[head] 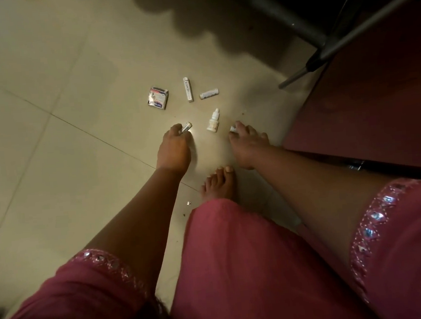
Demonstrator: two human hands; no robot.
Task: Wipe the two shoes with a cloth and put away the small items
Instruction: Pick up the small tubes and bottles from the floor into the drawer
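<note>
Put-away step: left hand (173, 147) pinches a small tube (185, 128); right hand (247, 141) pinches another white item (233, 129) (mostly hidden). Next: gather the dropper bottle (213, 121).

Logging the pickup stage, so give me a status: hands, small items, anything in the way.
Left hand grips a small white tube. Right hand pinches a small white item. Dropper bottle, box, two tubes on the floor. Nothing blocking.

A home — tiled floor (54, 171), maroon cabinet (363, 97).
</note>
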